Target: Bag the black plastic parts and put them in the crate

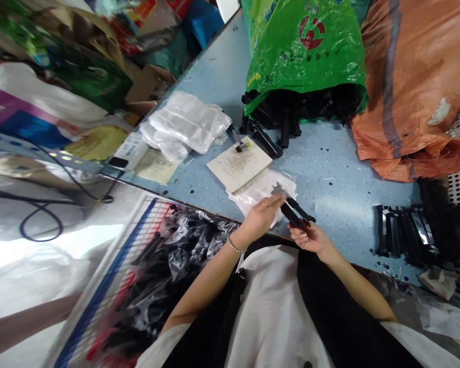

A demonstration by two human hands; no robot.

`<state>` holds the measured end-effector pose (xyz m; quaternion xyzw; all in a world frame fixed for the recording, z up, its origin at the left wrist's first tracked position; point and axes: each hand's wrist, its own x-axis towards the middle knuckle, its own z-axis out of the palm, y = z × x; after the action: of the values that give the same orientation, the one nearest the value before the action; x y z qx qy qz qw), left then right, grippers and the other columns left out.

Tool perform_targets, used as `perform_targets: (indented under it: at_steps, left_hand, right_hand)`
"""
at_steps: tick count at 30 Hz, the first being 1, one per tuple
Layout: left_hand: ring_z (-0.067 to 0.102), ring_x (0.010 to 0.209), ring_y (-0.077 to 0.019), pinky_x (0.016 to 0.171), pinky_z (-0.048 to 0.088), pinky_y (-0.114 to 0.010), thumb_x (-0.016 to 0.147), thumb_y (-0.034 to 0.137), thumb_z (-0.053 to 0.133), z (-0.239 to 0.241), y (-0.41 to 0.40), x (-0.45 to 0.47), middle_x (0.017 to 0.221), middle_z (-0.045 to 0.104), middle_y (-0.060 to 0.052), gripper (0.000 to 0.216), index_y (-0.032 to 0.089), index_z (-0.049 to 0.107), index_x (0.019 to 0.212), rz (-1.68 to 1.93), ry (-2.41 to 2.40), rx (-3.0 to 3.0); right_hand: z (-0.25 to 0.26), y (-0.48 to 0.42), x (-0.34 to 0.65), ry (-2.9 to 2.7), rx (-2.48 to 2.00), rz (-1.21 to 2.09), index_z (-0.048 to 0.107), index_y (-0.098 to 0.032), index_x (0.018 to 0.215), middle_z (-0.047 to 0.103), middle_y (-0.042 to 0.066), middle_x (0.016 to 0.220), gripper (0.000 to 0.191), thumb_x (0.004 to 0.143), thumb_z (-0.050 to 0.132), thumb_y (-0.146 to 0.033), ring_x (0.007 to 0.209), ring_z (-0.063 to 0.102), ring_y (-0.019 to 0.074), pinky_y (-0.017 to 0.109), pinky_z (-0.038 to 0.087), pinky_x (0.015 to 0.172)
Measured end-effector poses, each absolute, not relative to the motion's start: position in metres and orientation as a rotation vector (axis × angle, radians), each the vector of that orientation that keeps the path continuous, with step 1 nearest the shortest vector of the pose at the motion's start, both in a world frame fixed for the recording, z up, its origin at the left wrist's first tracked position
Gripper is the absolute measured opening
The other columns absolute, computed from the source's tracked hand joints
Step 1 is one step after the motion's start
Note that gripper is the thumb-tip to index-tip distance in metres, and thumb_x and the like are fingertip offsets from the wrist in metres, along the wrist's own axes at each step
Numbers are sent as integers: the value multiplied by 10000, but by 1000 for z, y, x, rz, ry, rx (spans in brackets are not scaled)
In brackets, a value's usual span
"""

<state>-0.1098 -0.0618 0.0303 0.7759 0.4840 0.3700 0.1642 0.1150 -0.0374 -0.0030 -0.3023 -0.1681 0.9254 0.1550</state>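
A long, slotted black plastic part (297, 210) is held over the near edge of the table. My right hand (309, 238) is closed round its lower end. At its upper end my left hand (261, 217) is closed too, fingertips pinching where a small greyish notched piece (278, 188) sticks out; blur hides whether that piece belongs to the part. Below and behind the hands lie thin white plastic bags (249, 197) and a beige board (238, 166) strewn with dark specks. A small metal-headed tool (242, 146) rests on the board's far edge.
A green sack (306, 56) spills similar black parts (266, 140) onto the blue table (337, 204). An orange woven sack (410, 92) and a row of black parts (402, 230) are at right. Clear bags (187, 122) lie left; a crate (138, 266) of bagged parts stands below.
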Motion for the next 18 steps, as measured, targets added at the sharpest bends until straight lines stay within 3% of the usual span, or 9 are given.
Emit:
perform_targets:
  at_steps: [3,5,9,12,14,18]
  left_hand:
    - [547,1335,-188,1076,532,-366,966,45,358,46,-83,-89,1438,559,-144,610,215,310,1549,1055,1133,2299]
    - [529,1355,-214,1086,530,-389,974,90,395,54,-90,-80,1458,526,-169,608,191,276,1562,1019,1148,2274]
    - [611,1254,-246,1051,555,-422,985,242,503,70,-103,-78,1311,636,-147,481,167,443,1456,879,1262,2335]
    - [656,1175,-218,1045,551,-381,989,273,511,90,-129,-94,1189,710,-85,383,212,541,1366,790,1334,2339]
    - [661,1160,-212,1047,538,-351,973,318,543,96,-151,-121,1209,707,-82,383,228,572,1345,715,1484,2216]
    - [670,1117,-258,1023,519,-378,897,321,615,66,-174,-220,1198,710,-94,317,214,679,1188,417,1967,1743]
  right_hand:
    - [7,-35,108,-663,-1006,2436,648,-172,794,527,-33,618,280,766,758,-428,502,402,67,171,384,445]
    - [18,-37,106,-794,-1094,2302,670,-187,785,584,-17,661,241,769,772,-405,551,464,91,199,421,503]
    - [47,-46,108,-1434,-1243,1886,735,-228,890,671,9,784,161,839,717,-380,726,571,163,290,506,717]
    - [63,-50,117,-1640,-1156,2017,719,-254,1144,728,36,990,328,848,706,-393,883,647,208,368,525,850]
    - [64,-48,126,-1615,-1202,2100,696,-250,1216,737,50,1030,408,844,711,-417,877,669,205,382,532,857]
    - [47,-39,138,-1432,-1378,1916,739,-234,1097,740,50,922,390,799,745,-486,797,664,182,354,541,797]
